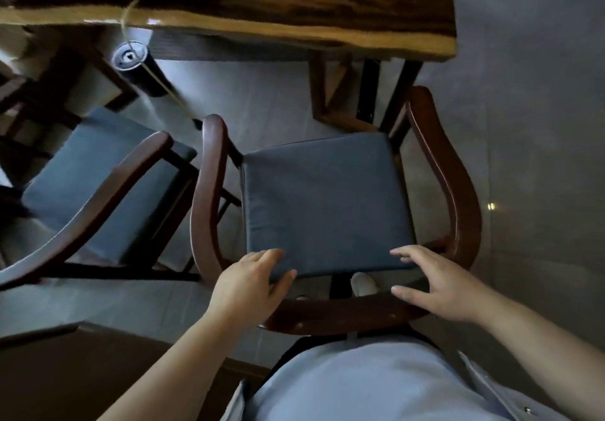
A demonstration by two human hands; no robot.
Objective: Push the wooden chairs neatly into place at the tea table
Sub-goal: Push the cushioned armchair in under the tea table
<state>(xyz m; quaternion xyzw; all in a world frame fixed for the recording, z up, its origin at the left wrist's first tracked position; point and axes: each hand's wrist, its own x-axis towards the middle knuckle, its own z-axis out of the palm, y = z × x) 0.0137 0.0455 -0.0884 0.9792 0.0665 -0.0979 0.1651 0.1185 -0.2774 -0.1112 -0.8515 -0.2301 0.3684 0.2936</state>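
I see the dark wooden armchair with a blue cushion [327, 204] directly ahead of both hands; left hand [250, 284] and right hand [432, 284] rest spread, ungripped, over its curved back rail, short of the wooden tea table [294, 11].

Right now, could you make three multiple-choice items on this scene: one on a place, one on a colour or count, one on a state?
1. Where is the near chair?
A. behind the table
B. in front of the table, seat still outside its edge
C. lying on its side

2. What colour is its cushion?
A. red
B. white
C. dark blue

3. How are the hands?
A. both open, fingers spread at the cushion's rear edge
B. both in fists
C. both on the table

Answers:
1 B: the whole seat shows short of the table edge.
2 C: the fabric is dark blue.
3 A: the left hand and the right hand show spread fingers over the backrest, by the cushion.
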